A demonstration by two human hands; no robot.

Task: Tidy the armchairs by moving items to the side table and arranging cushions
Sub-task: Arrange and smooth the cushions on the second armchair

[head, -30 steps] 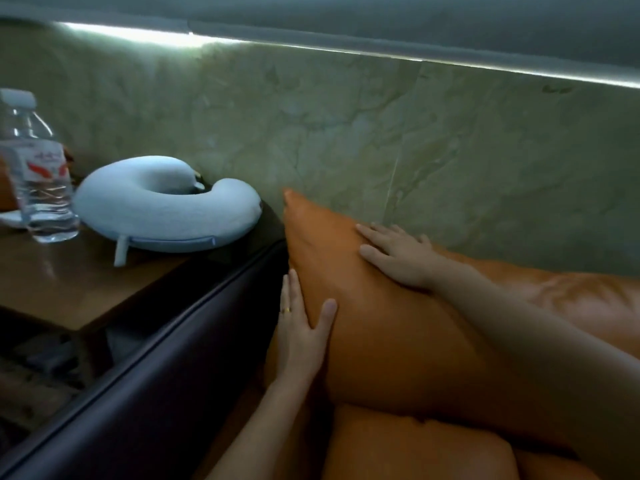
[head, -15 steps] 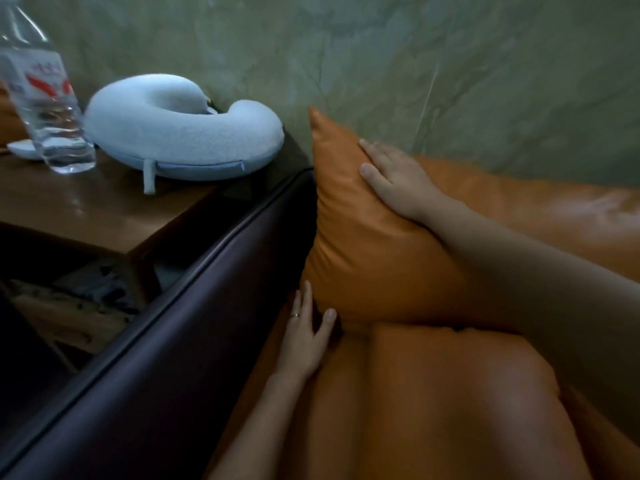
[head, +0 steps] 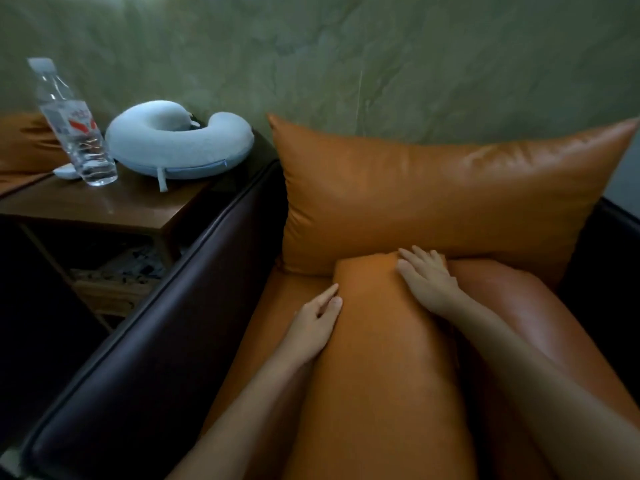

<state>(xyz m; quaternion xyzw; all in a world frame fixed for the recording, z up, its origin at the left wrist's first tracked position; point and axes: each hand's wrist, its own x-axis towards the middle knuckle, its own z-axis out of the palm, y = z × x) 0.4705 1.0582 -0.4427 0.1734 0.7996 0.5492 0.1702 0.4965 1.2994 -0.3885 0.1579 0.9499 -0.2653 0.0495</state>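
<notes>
Left hand [head: 317, 323] and right hand [head: 427, 280] rest straight fingers on the soft, slick cushion [head: 377, 368]; probably light, best grabbed by its corners.

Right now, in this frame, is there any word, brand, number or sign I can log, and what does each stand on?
Water bottle, label: red marks and some faint print, too blurred to read.
Neck pillow: no text visible.
Back cushion: no text visible.
Side table: no text visible.
So nothing in this frame can be quoted.
</notes>
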